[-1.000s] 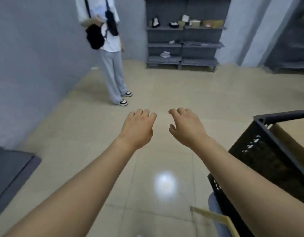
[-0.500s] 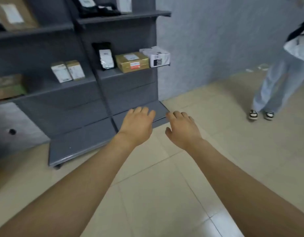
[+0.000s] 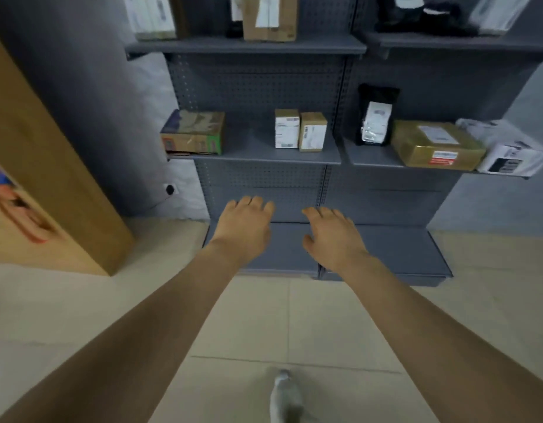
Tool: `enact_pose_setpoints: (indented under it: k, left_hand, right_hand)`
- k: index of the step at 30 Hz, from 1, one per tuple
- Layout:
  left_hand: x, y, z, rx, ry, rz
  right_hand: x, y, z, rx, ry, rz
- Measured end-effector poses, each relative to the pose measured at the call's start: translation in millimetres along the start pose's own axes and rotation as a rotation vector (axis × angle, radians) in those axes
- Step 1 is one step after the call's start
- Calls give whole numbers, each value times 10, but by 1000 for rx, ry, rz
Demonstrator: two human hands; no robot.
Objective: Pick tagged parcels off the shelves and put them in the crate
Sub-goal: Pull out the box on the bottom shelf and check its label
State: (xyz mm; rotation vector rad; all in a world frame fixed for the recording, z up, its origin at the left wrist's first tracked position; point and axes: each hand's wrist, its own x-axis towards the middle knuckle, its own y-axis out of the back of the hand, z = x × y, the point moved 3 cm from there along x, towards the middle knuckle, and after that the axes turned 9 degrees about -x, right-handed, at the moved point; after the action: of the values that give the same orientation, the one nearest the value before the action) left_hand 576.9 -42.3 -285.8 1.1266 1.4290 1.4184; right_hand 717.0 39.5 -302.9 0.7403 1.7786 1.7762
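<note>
Both hands are held out empty above the floor before the grey shelves, the left hand and right hand with fingers loosely spread. Tagged parcels are seen on the middle shelf: two small boxes and a taped carton.

view swung to face shelves squarely; bystander gone from sight.

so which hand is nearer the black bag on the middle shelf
Right. The right hand is below the black bag and slightly to its left; the left hand is farther left.
</note>
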Motion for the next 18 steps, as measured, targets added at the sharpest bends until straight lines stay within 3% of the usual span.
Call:
enact_pose_setpoints:
  k: [12,18]
  left_hand:
    - [1625,-257,-2270,-36,215,19]
    - [2267,-513,-3402,-33,214,30]
  right_hand:
    - [2919,-133,-1089,37,242,-62]
    - [4028,-356,-1723,20,219,-72]
